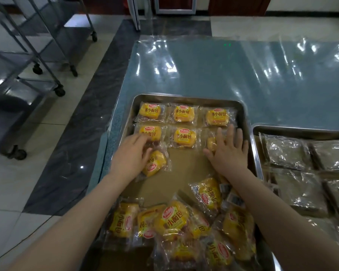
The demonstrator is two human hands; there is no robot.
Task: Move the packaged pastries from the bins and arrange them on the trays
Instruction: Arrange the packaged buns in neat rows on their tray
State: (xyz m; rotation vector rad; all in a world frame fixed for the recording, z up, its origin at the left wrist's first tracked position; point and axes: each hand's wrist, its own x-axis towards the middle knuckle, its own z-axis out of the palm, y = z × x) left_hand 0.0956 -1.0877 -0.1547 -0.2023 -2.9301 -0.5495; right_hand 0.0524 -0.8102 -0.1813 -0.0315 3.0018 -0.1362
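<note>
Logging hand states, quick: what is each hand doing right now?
Left hand: open, fingers resting on a tilted yellow pastry pack, not gripping it.
Right hand: open, flat on another pack.

right hand hides most of one pastry pack.

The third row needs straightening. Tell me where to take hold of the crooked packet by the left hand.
Pinch the crooked packet across its short sides, coming from above with the left hand, which already rests on its left edge. It lies flat and askew on the tray, so the clear film margins are probably the easiest grip.
</note>
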